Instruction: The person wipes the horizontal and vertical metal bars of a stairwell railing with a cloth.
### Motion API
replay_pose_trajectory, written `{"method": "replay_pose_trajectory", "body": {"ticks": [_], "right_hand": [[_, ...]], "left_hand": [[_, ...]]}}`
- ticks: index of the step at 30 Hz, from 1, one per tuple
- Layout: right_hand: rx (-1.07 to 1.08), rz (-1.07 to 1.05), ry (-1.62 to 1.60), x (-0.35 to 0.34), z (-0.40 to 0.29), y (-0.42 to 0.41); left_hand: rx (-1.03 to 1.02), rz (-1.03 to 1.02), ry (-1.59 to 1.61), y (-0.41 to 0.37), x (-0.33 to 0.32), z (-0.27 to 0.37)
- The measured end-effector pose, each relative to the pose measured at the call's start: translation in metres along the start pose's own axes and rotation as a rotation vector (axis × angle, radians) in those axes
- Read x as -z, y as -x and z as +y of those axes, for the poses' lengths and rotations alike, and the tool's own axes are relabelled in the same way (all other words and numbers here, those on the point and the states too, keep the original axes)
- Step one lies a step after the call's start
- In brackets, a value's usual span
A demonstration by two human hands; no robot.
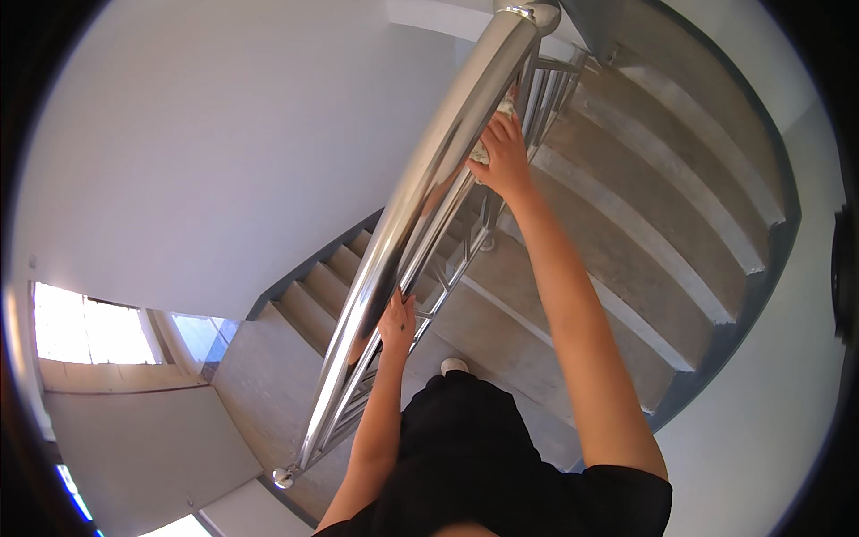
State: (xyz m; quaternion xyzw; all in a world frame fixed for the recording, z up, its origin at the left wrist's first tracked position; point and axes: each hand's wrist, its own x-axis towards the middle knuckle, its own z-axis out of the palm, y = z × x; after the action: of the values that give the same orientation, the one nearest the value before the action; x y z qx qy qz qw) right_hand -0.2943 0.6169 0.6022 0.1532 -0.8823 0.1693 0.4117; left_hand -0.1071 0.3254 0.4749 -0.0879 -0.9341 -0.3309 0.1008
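A polished metal stair handrail (417,168) runs slantwise through the middle of the view, with thinner metal rails and balusters (439,272) beneath it. My right hand (502,153) is higher up along it, pressing a pale patterned cloth (480,153) against the side of the railing, just under the thick top tube. Lower down, my left hand (398,325) is at the thinner rail below the handrail, its fingertips partly hidden behind the metal. Whether it grips that rail cannot be made out. A round metal ball (537,15) caps the post at the top.
Concrete steps (644,168) rise on the right beside a dark-painted skirting band (731,342). Another flight (312,295) shows beyond the railing at left. One pale shoe (454,365) stands on a step below me. A bright window (94,325) is at far left.
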Motion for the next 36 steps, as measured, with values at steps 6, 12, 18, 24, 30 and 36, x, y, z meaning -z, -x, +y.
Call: {"method": "replay_pose_trajectory", "body": {"ticks": [6, 12, 18, 24, 30, 36], "right_hand": [[0.004, -0.046, -0.068, -0.013, -0.048, 0.041], [-0.001, -0.076, -0.160, -0.022, -0.104, 0.089], [0.124, -0.231, -0.221, -0.030, -0.149, 0.137], [0.406, -0.561, -0.183, 0.016, -0.108, 0.093], [0.396, -0.650, 0.113, 0.021, -0.095, 0.075], [0.389, -1.088, -0.083, 0.002, -0.171, 0.088]], "left_hand": [[-0.006, -0.013, -0.033, 0.006, -0.004, -0.010], [-0.049, 0.049, -0.128, 0.005, -0.016, -0.015], [-0.051, 0.027, -0.101, 0.006, -0.020, -0.030], [0.007, 0.115, 0.032, 0.038, -0.018, -0.045], [0.006, 0.093, 0.029, 0.061, -0.017, -0.074], [-0.084, 0.207, -0.045, 0.076, -0.028, -0.091]]}}
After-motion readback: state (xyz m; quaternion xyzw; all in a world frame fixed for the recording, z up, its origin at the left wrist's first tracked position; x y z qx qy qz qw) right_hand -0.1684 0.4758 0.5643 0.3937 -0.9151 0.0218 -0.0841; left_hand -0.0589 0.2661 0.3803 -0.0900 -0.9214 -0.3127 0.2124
